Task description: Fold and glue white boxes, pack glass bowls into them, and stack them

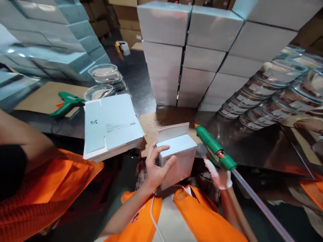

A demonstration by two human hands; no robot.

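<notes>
At metal counter (247, 144), white cardboard box (180, 164) is clamped by left hand (156, 172), seemingly for steadiness; green plastic glue gun (210, 143) is gripped by right hand (222, 177).

Green glue gun (209, 143), orange tip (196, 125); white box (178, 168); orange vest (199, 213).

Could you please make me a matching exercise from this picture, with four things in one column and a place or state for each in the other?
Things:
1. Left hand
2. Right hand
3. Pile of flat cartons
4. Tubs

Places and states:
A. Gloved, holding a green glue gun
B. Clear and round, stacked at the right
C. Holding a white box with a raised flap
D. Black mark on top

Pairs: 1-C, 2-A, 3-D, 4-B
</notes>
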